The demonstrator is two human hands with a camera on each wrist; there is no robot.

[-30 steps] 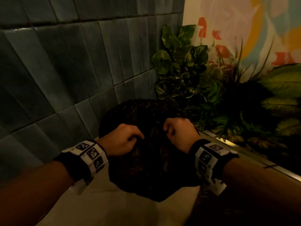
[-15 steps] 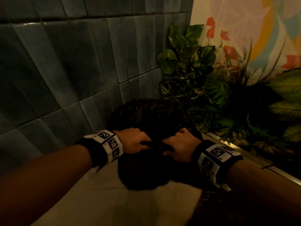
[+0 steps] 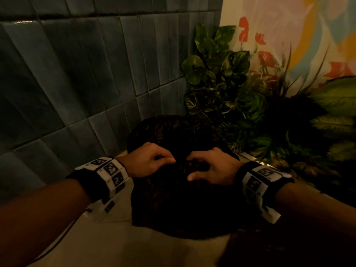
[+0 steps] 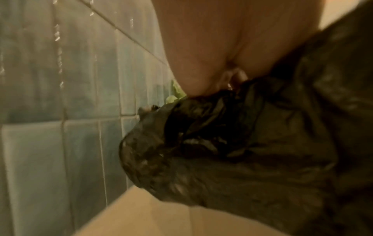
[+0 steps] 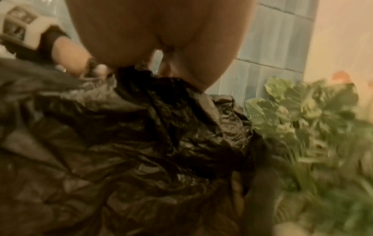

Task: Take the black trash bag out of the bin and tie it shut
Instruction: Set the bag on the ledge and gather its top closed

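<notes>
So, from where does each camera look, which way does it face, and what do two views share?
Head: worn high, looks forward and down at the crumpled black plastic trash bag; both forearms, left hand, right hand.
Left wrist: sits behind the left palm, faces the bag's gathered neck and the blue-grey tiled wall.
Right wrist: sits behind the right palm, faces bag and green leafy plants.
All share the bag.

The bag (image 3: 173, 205) sits on the floor (image 3: 107, 245) against the foot of the tiled wall (image 3: 77, 83), in the corner where that wall meets the painted wall (image 3: 289, 26). Both hands rest on top of the bag: left hand (image 3: 148, 160) to the left, right hand (image 3: 213, 168) to the right, close together. The plants (image 3: 240, 97) stand right of and behind the bag, along the painted wall.
</notes>
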